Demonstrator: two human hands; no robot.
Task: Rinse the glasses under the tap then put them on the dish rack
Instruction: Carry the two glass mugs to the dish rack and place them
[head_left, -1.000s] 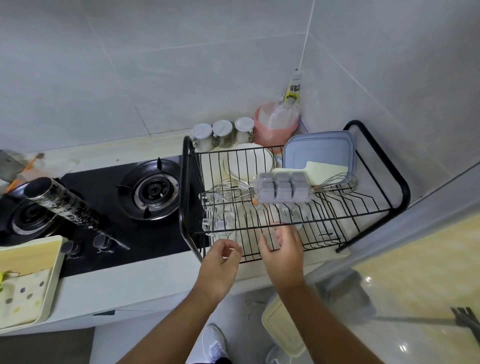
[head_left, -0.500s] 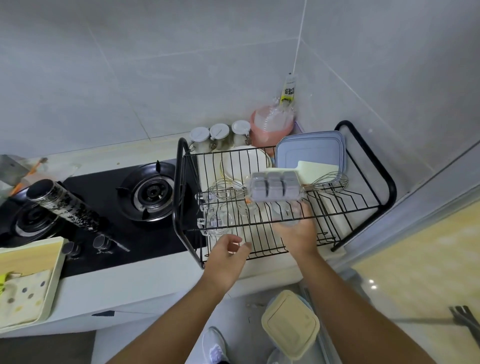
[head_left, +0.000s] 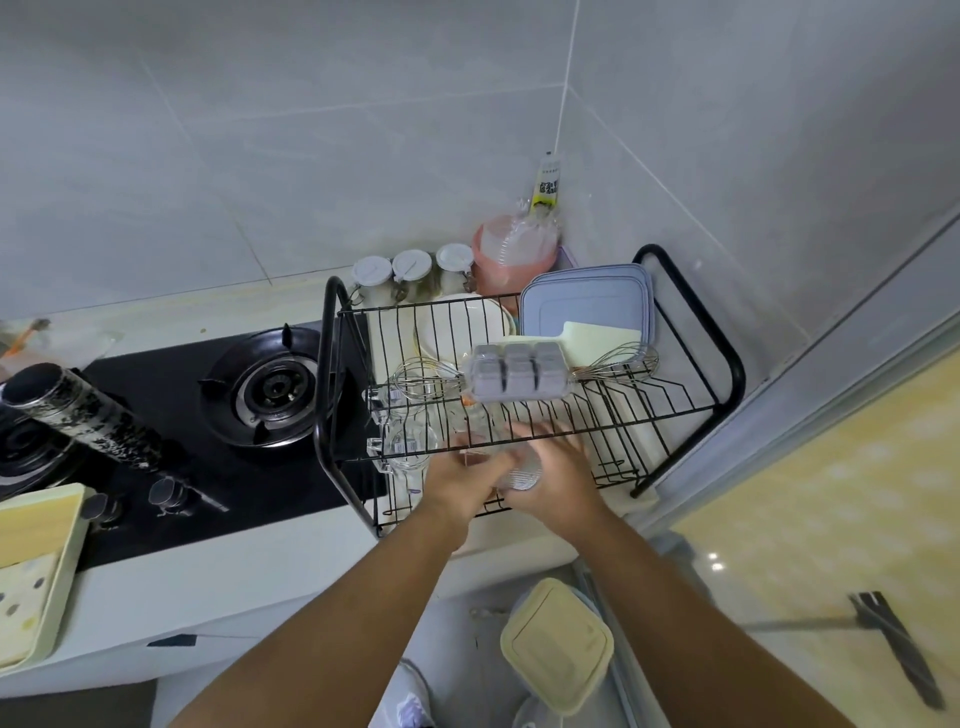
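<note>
Grey wall tiles meet in a corner above a white worktop (head_left: 291, 551), which carries a black gas hob (head_left: 218, 415) and, beside it, a black wire dish rack (head_left: 613, 415). Both hands come together at the rack's front edge, just above its wires. The left hand (head_left: 457, 483) and the right hand (head_left: 563, 480) are wrapped round a clear ribbed drinking glass (head_left: 521, 472) from either side, its base turned toward the camera. Motion blur hides exactly how the fingers lie. To the left on the rack sit two clear glass mugs (head_left: 406, 446), one behind the other. Further back lie a grey ice-cube tray (head_left: 517, 371), two steel wire whisks (head_left: 426, 379), a white round plate (head_left: 457, 327) and stacked blue-grey plastic lids (head_left: 587, 299). Behind the rack three white-lidded jars (head_left: 410, 270) stand against the wall.
</note>
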